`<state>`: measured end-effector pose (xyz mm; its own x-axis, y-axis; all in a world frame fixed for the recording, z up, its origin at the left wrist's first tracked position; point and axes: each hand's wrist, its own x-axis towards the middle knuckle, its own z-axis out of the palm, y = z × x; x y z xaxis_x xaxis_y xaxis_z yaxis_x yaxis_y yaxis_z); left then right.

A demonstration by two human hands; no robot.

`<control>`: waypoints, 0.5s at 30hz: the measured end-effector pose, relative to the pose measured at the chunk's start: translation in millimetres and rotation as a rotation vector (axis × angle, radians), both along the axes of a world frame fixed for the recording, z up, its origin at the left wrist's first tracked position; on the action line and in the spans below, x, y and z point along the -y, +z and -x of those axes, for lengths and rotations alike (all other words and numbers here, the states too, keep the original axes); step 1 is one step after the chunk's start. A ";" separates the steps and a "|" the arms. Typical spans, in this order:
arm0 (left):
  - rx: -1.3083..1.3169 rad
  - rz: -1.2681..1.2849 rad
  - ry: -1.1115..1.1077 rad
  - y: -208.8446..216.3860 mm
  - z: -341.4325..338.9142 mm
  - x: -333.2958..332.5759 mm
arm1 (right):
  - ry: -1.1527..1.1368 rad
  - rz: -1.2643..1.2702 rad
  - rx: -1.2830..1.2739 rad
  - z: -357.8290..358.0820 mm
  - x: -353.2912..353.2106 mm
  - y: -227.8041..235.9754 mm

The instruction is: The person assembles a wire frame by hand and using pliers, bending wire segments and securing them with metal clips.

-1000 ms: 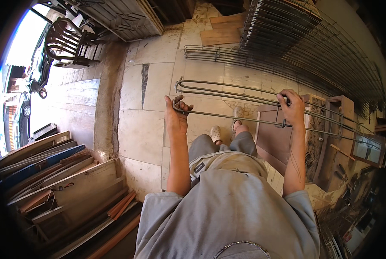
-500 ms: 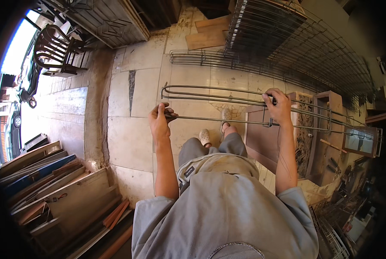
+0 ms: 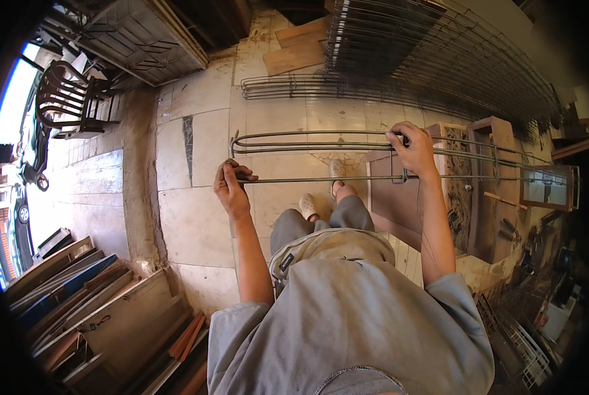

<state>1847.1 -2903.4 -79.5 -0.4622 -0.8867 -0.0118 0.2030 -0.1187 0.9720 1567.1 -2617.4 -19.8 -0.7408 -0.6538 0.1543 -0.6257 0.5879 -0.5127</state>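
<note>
A long, narrow rebar cage (image 3: 327,180) of thin steel rods with wire stirrups lies level across my front. My left hand (image 3: 232,191) is closed round the left end of its nearest rod, beside the hooked rod ends. Farther right, my right hand (image 3: 413,151) grips the upper rods just beside a stirrup (image 3: 400,176). The cage runs on past that hand to the right, where its far end is hard to make out against the clutter.
Many similar rod cages (image 3: 439,72) are stacked at the far right, with one long cage (image 3: 281,87) on the floor before them. Wooden boxes (image 3: 482,191) stand at right. Boards (image 3: 110,316) lean at lower left; a wooden chair (image 3: 70,102) stands at far left.
The view has shifted slightly. My left hand has turned and its fingers have closed more round the rod end. My right hand keeps its grip.
</note>
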 end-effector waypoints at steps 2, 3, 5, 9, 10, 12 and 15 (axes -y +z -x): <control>-0.014 -0.029 0.003 -4.6 -1.5 1.2 | -0.004 0.003 -0.044 -1.9 -1.1 -0.2; -0.032 -0.067 -0.019 -4.6 -3.7 3.9 | -0.001 0.010 -0.065 -2.2 1.2 -0.9; -0.016 -0.166 -0.065 -1.9 -5.4 3.6 | -0.009 0.006 -0.072 -1.8 1.8 -0.9; 0.083 -0.276 -0.104 11.9 -8.0 6.2 | -0.020 0.001 -0.010 1.4 -4.1 -4.3; 0.111 -0.285 -0.104 14.2 -7.9 5.8 | -0.022 0.004 -0.001 -0.1 -3.1 -4.2; 0.145 -0.297 -0.082 17.6 -8.1 4.4 | -0.016 0.001 0.012 -3.0 -1.6 -3.4; 0.163 -0.299 -0.056 16.2 -7.1 2.4 | -0.012 0.009 0.030 -0.6 -3.2 -4.3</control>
<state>1854.1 -2905.8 -63.3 -0.4811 -0.8058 -0.3452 0.0331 -0.4102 0.9114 1567.7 -2614.2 -24.2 -0.7529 -0.6435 0.1380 -0.6030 0.5905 -0.5365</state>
